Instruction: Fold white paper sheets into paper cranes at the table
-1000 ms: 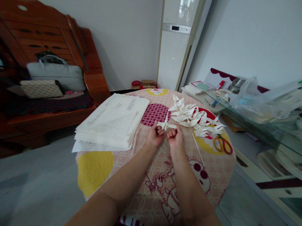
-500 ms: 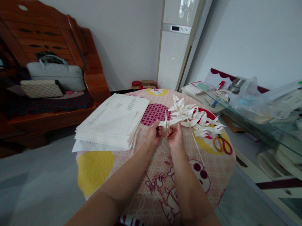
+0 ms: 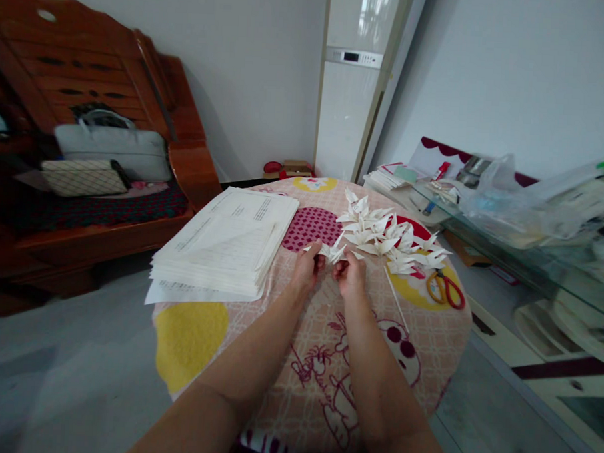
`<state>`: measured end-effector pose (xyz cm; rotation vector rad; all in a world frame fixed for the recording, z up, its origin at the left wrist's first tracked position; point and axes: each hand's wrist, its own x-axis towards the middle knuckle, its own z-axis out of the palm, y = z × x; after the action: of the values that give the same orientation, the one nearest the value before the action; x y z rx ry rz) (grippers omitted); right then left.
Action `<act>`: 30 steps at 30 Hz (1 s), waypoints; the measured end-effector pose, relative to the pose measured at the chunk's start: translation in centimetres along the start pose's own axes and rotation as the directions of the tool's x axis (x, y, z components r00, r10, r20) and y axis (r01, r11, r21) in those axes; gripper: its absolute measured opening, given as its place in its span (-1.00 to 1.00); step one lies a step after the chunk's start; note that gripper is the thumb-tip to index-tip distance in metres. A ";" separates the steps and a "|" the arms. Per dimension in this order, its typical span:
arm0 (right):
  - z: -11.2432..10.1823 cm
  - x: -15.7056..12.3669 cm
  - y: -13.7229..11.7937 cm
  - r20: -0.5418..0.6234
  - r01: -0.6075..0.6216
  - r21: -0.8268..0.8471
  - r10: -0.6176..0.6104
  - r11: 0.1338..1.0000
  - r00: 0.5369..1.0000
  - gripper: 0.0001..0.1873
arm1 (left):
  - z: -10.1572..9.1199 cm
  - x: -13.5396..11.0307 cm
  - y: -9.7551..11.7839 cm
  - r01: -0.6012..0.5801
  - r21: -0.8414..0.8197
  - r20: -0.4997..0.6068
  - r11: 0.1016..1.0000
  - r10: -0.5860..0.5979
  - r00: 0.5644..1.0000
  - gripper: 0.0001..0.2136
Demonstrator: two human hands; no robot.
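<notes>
1. The stack of printed sheets [image 3: 228, 243] lies on the far left part of a round table covered by a patterned cloth [image 3: 316, 361]; every place below is told from that stack.
2. Just to the right of the stack, the left hand [image 3: 307, 270] and the right hand [image 3: 350, 277] meet above the cloth, nearly touching one another.
3. Between them is a small folded paper piece [image 3: 332, 250] – white, with pointed flaps sticking up and out to both sides. It is held off the cloth, level with the stack's near edge.
4. The fingers of each hand are curled in and pinch the folded paper piece from its own side, the left hand on its left part and the right hand on its right part.
5. Farther right of the stack, beyond the hands, a pile of folded white shapes [image 3: 391, 240] lies on the cloth, just beside the held piece but apart from it.
6. Right of that pile, well apart from the stack, red-handled scissors [image 3: 445, 288] lie flat near the table's edge, and a thin white stick [image 3: 396, 299] lies between them and the right hand.
7. Left of the stack, off the table, a wooden bench [image 3: 87, 110] carries a grey bag [image 3: 112, 148].
8. Behind the stack – against the wall – stands a tall white cabinet [image 3: 351, 88].
</notes>
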<state>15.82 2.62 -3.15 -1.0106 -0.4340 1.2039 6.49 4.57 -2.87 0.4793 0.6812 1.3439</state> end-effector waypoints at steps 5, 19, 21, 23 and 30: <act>0.0 0.0 0.1 -0.025 0.038 -0.038 -0.039 0.999 0.999 -0.71 | 0.3 -0.3 0.1 0.097 0.035 -0.046 0.995 -0.096 0.994 -0.63; -0.2 0.2 0.4 0.036 -0.025 0.091 0.022 0.996 0.999 -0.58 | 0.4 -0.2 -0.3 0.161 -0.069 -0.025 0.985 -0.163 0.986 -0.71; -0.2 0.2 0.3 0.030 -0.050 0.119 0.047 0.992 0.998 -0.60 | 0.5 -0.2 -0.1 0.173 -0.093 -0.017 0.980 -0.176 0.984 -0.70; -0.2 0.2 0.2 0.023 -0.076 0.140 0.074 0.987 0.997 -0.60 | 0.5 -0.1 -0.1 0.176 -0.120 -0.013 0.977 -0.179 0.984 -0.69; 0.1 0.2 -0.4 0.009 -0.157 0.174 0.158 0.972 0.987 -0.61 | 0.4 -0.2 -0.1 0.216 -0.199 0.024 0.956 -0.216 0.976 -0.64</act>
<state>16.06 2.78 -2.81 -0.9094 -0.2424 1.3562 6.83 4.42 -2.58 0.2358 0.5711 1.1897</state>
